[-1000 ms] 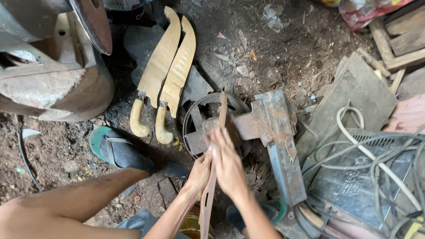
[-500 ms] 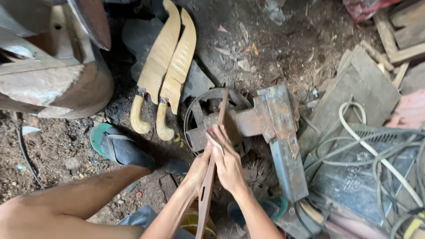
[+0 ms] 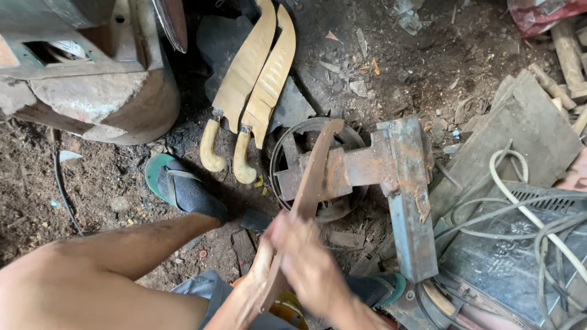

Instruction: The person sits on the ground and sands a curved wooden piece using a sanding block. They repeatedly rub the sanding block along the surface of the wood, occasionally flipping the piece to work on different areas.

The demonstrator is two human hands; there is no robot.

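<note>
Knee and bare thigh point(image 3: 92, 281) fill the near left, grey shorts point(image 3: 202, 293) just under my wrists. Both hands on the rusty curved blade blank point(image 3: 312, 177): left hand point(image 3: 260, 269) wrapped closed around its lower end, right hand point(image 3: 312, 269) over the blade just above, motion-blurred, so can't tell how tight that grip is. Blade runs up and slightly right from my hands, upper half lying across the rusty steel block point(image 3: 348, 174) that sits inside the round metal ring point(image 3: 318, 168) on the dirt floor point(image 3: 92, 183). Block joins a blue-grey T-shaped steel bracket point(image 3: 406, 201), its long leg pointing back toward me. Left of the ring: my foot in a dark sandal with green sole point(image 3: 183, 189). Right side: dark fan-grilled machine housing point(image 3: 513, 256) with a tangle of cream and grey cables point(image 3: 532, 208) on top, grey slab point(image 3: 532, 134) behind it. Beyond the ring, two finished pale blades with curved yellowish handles point(image 3: 257, 91) lie side by side, touching, tips pointing away. Far left: heavy rusted metal base point(image 3: 92, 79). Far right corner: wood scraps point(image 3: 568, 55) and something red point(image 3: 538, 12).
</note>
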